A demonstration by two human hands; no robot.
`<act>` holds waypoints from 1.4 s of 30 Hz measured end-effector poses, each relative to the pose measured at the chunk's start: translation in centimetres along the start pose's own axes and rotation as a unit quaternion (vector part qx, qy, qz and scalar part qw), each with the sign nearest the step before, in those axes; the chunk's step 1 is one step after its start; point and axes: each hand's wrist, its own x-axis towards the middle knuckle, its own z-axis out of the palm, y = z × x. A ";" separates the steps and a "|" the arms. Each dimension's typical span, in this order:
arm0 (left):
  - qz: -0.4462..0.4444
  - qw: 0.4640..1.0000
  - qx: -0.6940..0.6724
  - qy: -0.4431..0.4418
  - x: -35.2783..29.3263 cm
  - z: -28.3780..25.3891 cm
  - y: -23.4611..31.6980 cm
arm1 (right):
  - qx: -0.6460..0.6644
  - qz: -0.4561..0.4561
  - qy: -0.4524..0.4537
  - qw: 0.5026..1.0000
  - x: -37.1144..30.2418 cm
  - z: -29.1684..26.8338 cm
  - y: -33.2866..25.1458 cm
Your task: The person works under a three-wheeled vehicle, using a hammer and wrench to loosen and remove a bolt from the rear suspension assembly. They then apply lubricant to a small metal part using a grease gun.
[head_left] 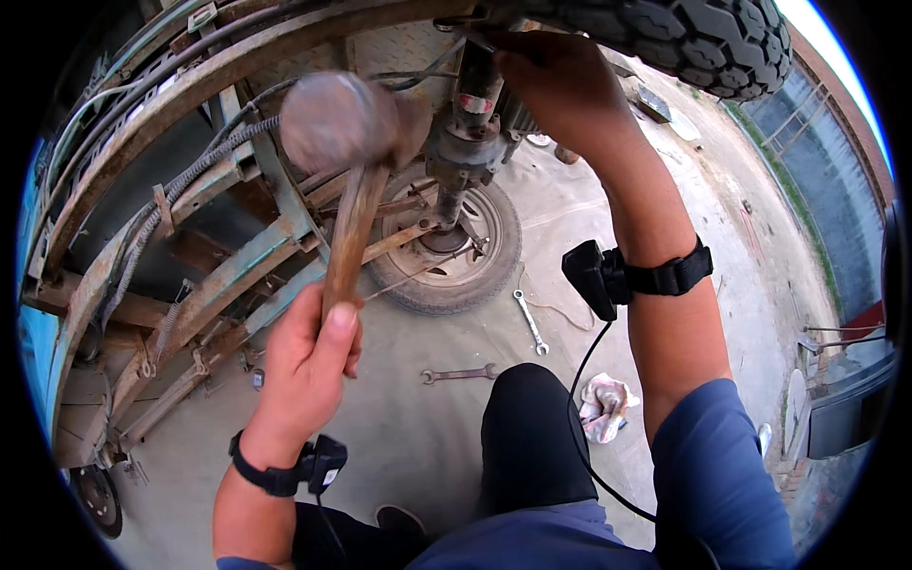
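Observation:
My left hand (309, 356) is closed round the wooden handle of a hammer (353, 233), which is raised with its heavy round head blurred by motion. My right hand (570, 90) reaches up to the axle beside the black tyre (698, 43). Its fingers are closed on a thin metal bar (477, 40) that points left toward the axle; most of the bar is hidden in the hand, so its exact kind cannot be told. Below the bar, the grey axle housing (465, 152) runs down to a second wheel (456, 285).
The rusty vehicle frame (190, 313) with cables and springs fills the left. On the ground lie a wrench (461, 373), another wrench (531, 321) and a crumpled rag (605, 407). A black cable (572, 408) hangs from the band on my right forearm.

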 end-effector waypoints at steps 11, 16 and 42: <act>0.155 0.966 0.094 0.185 4.7 4.2 0.5 | 0.011 -0.009 0.038 0.999 -0.2 1.1 1.1; 0.088 0.984 -0.031 0.150 4.5 5.8 0.8 | 0.062 -0.020 0.046 0.997 0.1 1.8 1.9; 0.290 0.913 0.094 0.272 17.3 11.8 -1.9 | 0.104 -0.078 0.043 0.991 0.3 2.1 2.4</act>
